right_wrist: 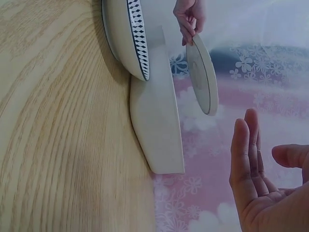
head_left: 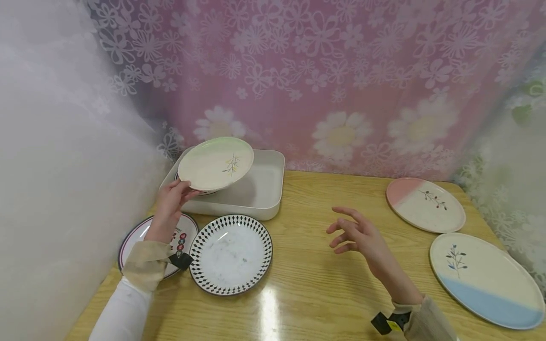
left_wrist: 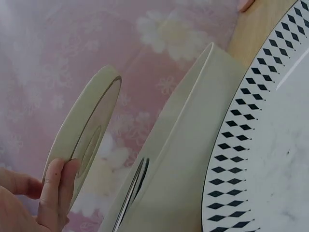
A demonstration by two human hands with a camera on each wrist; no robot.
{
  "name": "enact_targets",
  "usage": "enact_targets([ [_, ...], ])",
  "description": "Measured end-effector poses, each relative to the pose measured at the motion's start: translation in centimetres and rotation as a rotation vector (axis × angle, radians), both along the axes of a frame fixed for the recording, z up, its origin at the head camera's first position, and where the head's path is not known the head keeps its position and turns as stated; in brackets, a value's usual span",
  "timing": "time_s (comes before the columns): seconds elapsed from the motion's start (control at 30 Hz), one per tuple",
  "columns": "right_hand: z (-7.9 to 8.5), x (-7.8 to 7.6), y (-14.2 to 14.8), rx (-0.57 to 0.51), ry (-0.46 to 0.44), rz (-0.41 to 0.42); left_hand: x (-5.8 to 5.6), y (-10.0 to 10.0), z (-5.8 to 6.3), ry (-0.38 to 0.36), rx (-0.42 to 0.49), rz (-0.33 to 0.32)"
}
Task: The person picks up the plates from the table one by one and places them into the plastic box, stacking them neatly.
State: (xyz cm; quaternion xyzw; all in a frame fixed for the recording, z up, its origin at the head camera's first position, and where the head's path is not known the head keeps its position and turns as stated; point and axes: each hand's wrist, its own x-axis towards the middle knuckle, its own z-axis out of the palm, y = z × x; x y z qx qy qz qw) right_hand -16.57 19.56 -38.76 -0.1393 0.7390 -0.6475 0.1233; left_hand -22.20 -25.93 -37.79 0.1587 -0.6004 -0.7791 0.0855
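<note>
My left hand (head_left: 171, 201) pinches the near rim of a cream plate (head_left: 213, 166) with a pale green edge and a small twig print. The plate is held tilted above a white rectangular bin (head_left: 268, 184), and the left wrist view shows its underside. Inside the bin, mostly hidden under the held plate, are dark-rimmed plates (left_wrist: 133, 188). My right hand (head_left: 358, 234) hovers over the table at the right of the bin, fingers loosely bent and holding nothing; the right wrist view shows its palm (right_wrist: 270, 208) with the fingers extended.
A deep plate with a black diamond rim (head_left: 230, 255) stands in front of the bin. Partly under my left forearm lies a plate with red and dark prints (head_left: 136, 241). At the right are a pink-and-cream plate (head_left: 426, 203) and a blue-and-cream plate (head_left: 486, 279). A floral curtain (head_left: 298, 94) hangs behind.
</note>
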Motion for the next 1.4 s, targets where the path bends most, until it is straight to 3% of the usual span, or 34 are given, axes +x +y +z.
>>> enact_targets([
  [0.2,-0.3,0.0,0.0,-0.006,-0.006,0.005,-0.8,-1.0,-0.6,-0.035,0.032,0.109],
  [0.43,-1.0,0.1,0.0,0.003,-0.027,-0.002,-1.4,-2.0,-1.4,-0.052,0.088,0.177],
  [0.93,-1.5,0.4,0.2,0.001,-0.066,0.0,-2.4,-2.8,-2.0,-0.106,0.035,0.179],
  [1.27,-1.8,0.5,0.4,-0.015,-0.069,-0.01,-2.9,-2.8,-2.5,-0.107,0.047,0.178],
  [1.4,-1.8,0.5,0.4,-0.016,-0.069,-0.014,-2.9,-2.7,-2.1,-0.103,0.053,0.164],
])
